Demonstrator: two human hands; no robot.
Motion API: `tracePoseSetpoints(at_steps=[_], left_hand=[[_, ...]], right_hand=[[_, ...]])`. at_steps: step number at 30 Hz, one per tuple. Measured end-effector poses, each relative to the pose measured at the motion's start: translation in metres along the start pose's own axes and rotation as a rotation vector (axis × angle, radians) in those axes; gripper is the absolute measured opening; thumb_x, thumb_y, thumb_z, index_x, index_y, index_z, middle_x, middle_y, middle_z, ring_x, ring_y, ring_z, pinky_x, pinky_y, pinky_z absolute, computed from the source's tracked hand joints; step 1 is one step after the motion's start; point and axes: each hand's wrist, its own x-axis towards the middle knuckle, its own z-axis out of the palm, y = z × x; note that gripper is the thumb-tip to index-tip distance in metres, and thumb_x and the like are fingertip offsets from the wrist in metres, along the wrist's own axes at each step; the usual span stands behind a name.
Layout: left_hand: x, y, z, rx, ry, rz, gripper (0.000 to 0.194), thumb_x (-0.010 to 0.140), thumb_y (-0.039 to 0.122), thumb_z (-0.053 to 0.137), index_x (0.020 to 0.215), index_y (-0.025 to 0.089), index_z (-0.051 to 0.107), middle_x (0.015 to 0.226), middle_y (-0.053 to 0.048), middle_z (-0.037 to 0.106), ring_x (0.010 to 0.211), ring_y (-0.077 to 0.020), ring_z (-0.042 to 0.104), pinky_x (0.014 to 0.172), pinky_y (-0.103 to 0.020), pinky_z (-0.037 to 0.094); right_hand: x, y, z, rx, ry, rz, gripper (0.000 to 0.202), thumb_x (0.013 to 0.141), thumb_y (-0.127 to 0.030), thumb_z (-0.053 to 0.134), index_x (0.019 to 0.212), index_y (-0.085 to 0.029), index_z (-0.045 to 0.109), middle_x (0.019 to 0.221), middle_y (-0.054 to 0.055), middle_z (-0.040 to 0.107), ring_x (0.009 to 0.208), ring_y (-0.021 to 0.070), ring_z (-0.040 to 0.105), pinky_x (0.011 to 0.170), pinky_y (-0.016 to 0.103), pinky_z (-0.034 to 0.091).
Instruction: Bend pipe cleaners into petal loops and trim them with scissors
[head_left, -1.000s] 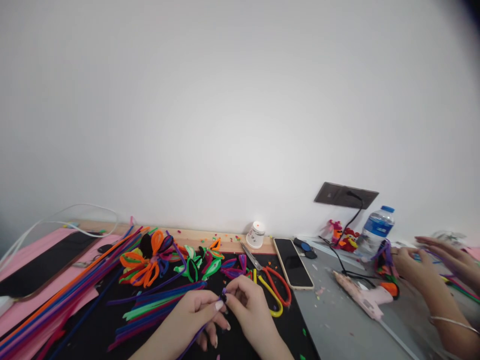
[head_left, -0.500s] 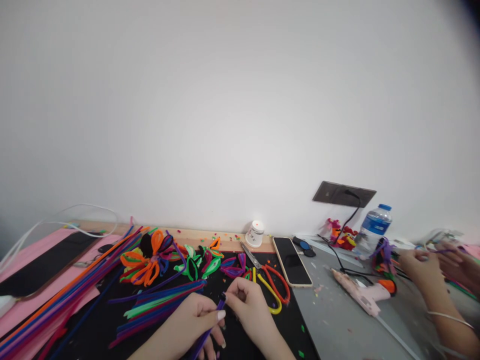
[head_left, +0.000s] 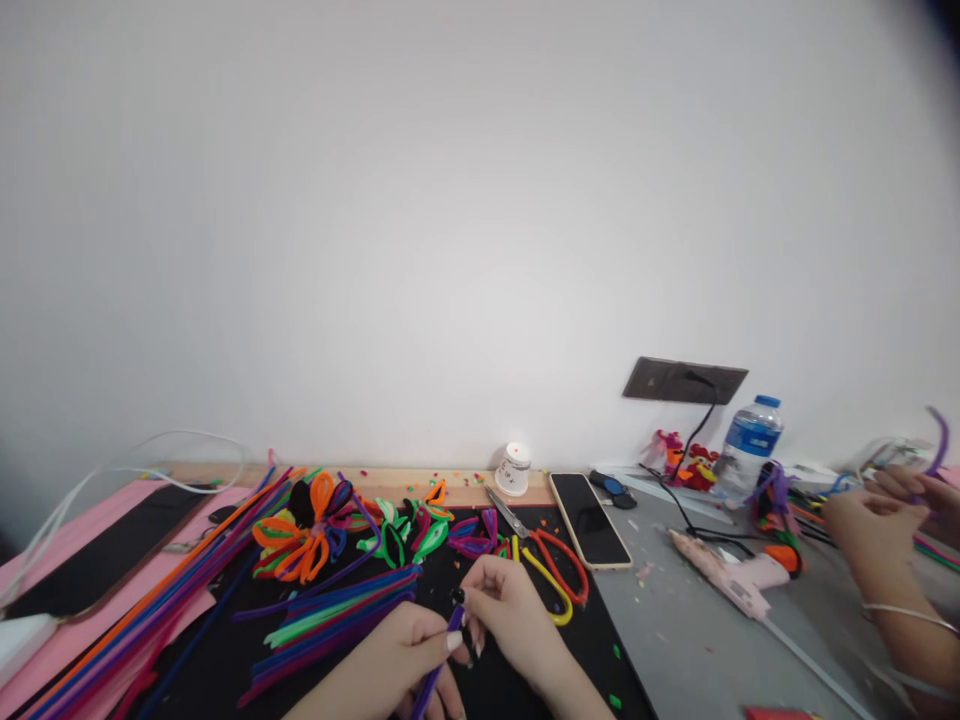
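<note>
Near the bottom centre, my left hand (head_left: 409, 660) is closed on a purple pipe cleaner (head_left: 442, 662), its thumb laid along it. At the upper end of that pipe cleaner, my right hand (head_left: 506, 615) pinches a small black piece at the tip. Just behind my left hand lies a bundle of blue, green and purple pipe cleaners (head_left: 330, 625). Looped flower shapes, one orange (head_left: 315, 525) and one green and white (head_left: 394, 535), rest farther back. Scissors (head_left: 551, 560) with red and yellow handles lie right of my right hand.
Right of the scissors are a phone (head_left: 591, 522), a pink glue gun (head_left: 731, 575) and a bottle (head_left: 750, 450). A paper cup (head_left: 513, 470) stands by the wall. Long pipe cleaners (head_left: 172, 590) and a dark tablet-like slab (head_left: 105, 550) lie left. Another person's hands (head_left: 874, 525) work at far right.
The view has shifted slightly, so the table items sit a little differently. Both my hands keep their hold. The other person's hands now raise a curved purple pipe cleaner, and a red object shows at the bottom right.
</note>
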Motion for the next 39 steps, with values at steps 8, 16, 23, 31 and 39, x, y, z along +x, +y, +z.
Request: tracePoseSetpoints(at_steps=[8, 16, 23, 31, 39], left_hand=[[-0.005, 0.002, -0.003, -0.03, -0.106, 0.019, 0.041, 0.071, 0.053, 0.048, 0.078, 0.013, 0.055, 0.063, -0.01, 0.069, 0.039, -0.0094, 0.053, 0.04, -0.017, 0.03], [-0.007, 0.007, 0.001, -0.054, -0.107, 0.125, 0.043, 0.072, 0.056, 0.048, 0.072, 0.013, 0.054, 0.063, -0.01, 0.069, 0.05, -0.0158, 0.06, 0.047, -0.021, 0.037], [-0.017, 0.018, -0.004, 0.124, -0.072, 0.308, 0.033, 0.082, 0.039, 0.044, 0.082, 0.013, 0.064, 0.062, -0.003, 0.071, 0.06, -0.0145, 0.06, 0.071, -0.025, 0.041], [-0.008, 0.004, -0.007, -0.032, -0.163, 0.161, 0.03, 0.08, 0.04, 0.048, 0.084, 0.012, 0.06, 0.069, -0.008, 0.071, 0.056, -0.0147, 0.062, 0.057, -0.024, 0.043], [-0.009, 0.002, -0.007, -0.101, -0.185, 0.072, 0.031, 0.078, 0.043, 0.049, 0.083, 0.013, 0.057, 0.071, -0.011, 0.071, 0.052, -0.0158, 0.064, 0.048, -0.021, 0.042]], right_hand=[[0.006, 0.002, -0.006, 0.064, 0.088, -0.073, 0.022, 0.069, -0.031, 0.062, 0.062, -0.014, 0.049, 0.041, -0.006, 0.049, 0.033, 0.0059, 0.042, 0.035, 0.017, 0.035], [-0.005, -0.011, 0.0, 0.068, -0.093, 0.002, 0.027, 0.066, -0.036, 0.067, 0.066, -0.009, 0.063, 0.047, -0.003, 0.05, 0.038, 0.0049, 0.041, 0.039, 0.017, 0.033], [-0.002, -0.009, -0.003, -0.034, 0.007, -0.094, 0.031, 0.07, -0.04, 0.062, 0.059, -0.011, 0.06, 0.044, -0.003, 0.048, 0.036, 0.0052, 0.039, 0.038, 0.017, 0.029], [-0.003, -0.016, -0.001, -0.023, 0.06, -0.107, 0.035, 0.068, -0.043, 0.064, 0.053, -0.012, 0.055, 0.043, -0.004, 0.045, 0.036, 0.0047, 0.036, 0.037, 0.017, 0.028], [-0.003, -0.015, -0.002, -0.017, 0.061, -0.077, 0.035, 0.067, -0.043, 0.064, 0.052, -0.012, 0.056, 0.045, -0.003, 0.048, 0.033, 0.0037, 0.033, 0.032, 0.016, 0.024]])
